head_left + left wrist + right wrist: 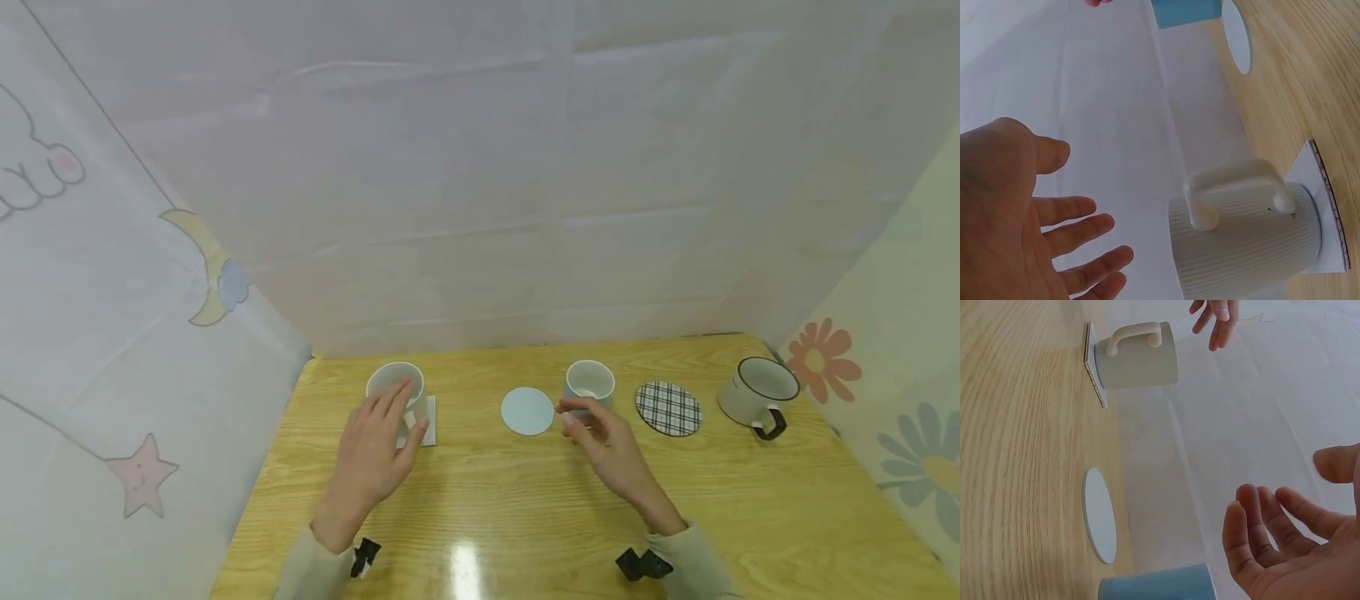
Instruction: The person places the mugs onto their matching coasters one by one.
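Observation:
A white ribbed mug (382, 377) stands upright on a square white coaster (431, 421) at the table's left. My left hand (375, 454) hovers over its near side, fingers spread and holding nothing; in the left wrist view a gap shows between the fingertips and the mug. To the right, my right hand (613, 450) is raised by a light-blue cup (589, 377), its fingers loosely bent with nothing between them. The right wrist view shows those fingers apart from the cup's rim. A round pale-blue coaster (527, 411) lies flat just left of that cup.
A round plaid coaster (669, 408) lies right of the blue cup. Beyond it, near the right edge, stands a white mug (750, 400) with a dark rim and black handle. Printed cloth walls (480, 208) enclose the wooden table (495, 517) at the back and sides.

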### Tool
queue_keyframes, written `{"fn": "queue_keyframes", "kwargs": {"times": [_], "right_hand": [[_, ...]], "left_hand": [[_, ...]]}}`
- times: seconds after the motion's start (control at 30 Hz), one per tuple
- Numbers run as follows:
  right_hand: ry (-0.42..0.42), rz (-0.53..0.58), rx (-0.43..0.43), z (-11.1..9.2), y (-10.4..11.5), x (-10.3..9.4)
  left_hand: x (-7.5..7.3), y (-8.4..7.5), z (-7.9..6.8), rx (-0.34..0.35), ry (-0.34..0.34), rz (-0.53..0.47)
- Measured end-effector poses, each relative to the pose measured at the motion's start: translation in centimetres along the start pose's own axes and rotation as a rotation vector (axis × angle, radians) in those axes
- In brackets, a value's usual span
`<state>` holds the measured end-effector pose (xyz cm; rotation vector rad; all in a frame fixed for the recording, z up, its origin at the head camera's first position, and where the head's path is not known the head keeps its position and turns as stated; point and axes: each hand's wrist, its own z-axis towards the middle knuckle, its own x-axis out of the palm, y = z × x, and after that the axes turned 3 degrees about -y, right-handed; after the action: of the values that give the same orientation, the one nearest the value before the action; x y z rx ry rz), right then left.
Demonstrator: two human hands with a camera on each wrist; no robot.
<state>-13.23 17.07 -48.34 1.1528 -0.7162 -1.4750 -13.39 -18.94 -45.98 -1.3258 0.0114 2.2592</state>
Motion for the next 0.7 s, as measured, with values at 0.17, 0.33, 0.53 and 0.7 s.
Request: {"fn": "queue_keyframes", "kwargs": {"times": [0.17,0.33,0.53,0.7], "right_hand": [[0.041,0.050,-0.057,-0.3,-0.2,-0.7],[0.046,0.066,-0.065,-0.5,-0.2,-1.2],[0.015,0.042,-0.035,-0.7,-0.5,-1.6],[-0.004,0.021,-0.018,-1.0,-1.0,-1.9]], "left_hand": [[0.5,-0.4,0.2,0.018,-0.002,-0.012],[0.9,-1.0,0.6,0.036,-0.007,-0.023],[1.3,-1.8,1.1,0.043,0.003,-0.020],[1.8,-2.6,1.3,0.037,0.038,-0.028]]}}
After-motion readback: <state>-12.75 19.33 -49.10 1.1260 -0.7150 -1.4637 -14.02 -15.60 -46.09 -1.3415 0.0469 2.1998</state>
